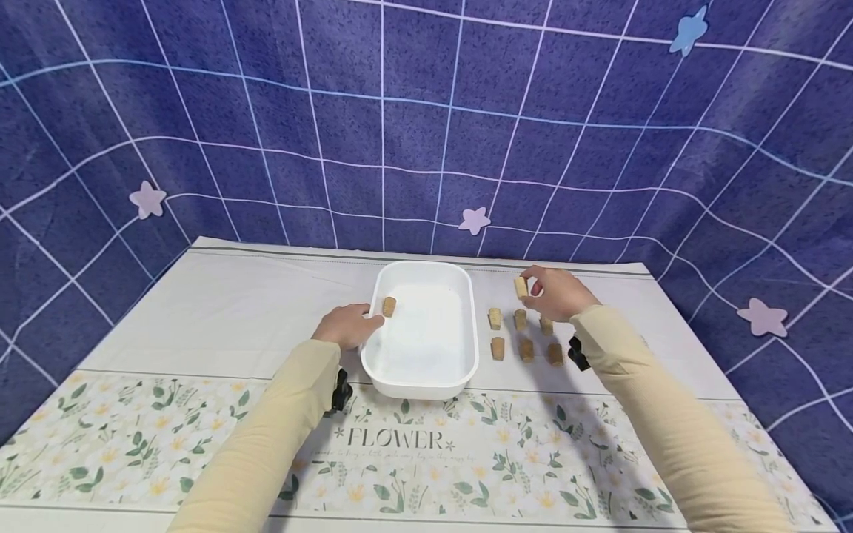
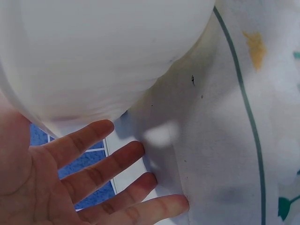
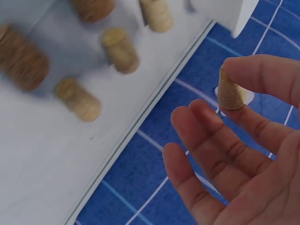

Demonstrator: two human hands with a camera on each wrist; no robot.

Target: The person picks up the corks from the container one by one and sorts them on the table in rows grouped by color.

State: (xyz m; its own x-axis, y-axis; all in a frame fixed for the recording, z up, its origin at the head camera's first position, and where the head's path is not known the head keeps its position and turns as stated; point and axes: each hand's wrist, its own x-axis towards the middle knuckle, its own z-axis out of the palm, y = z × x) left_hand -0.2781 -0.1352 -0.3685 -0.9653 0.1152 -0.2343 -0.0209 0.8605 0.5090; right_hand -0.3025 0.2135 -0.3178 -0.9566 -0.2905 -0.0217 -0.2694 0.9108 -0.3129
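My right hand (image 1: 558,294) pinches a pale cork stopper (image 3: 230,93) between thumb and index finger, raised above the table; the other fingers spread loosely. Several cork stoppers (image 1: 520,320) stand in two rows just below that hand, some light, some darker brown. A white plastic tub (image 1: 426,389) sits left of them, with one brown cork (image 1: 389,306) inside by its left wall. At the tub's left side, my left hand (image 1: 343,326) holds the rim, thumb over the edge and index finger against the outer wall. Its remaining fingers (image 2: 105,168) extend outside, spread apart.
A white cloth with a floral band and the word FLOWER (image 1: 395,438) covers the table. Behind the table's far edge hangs a blue gridded curtain (image 1: 426,133) with stars. Black bands (image 1: 340,391) sit at both wrists.
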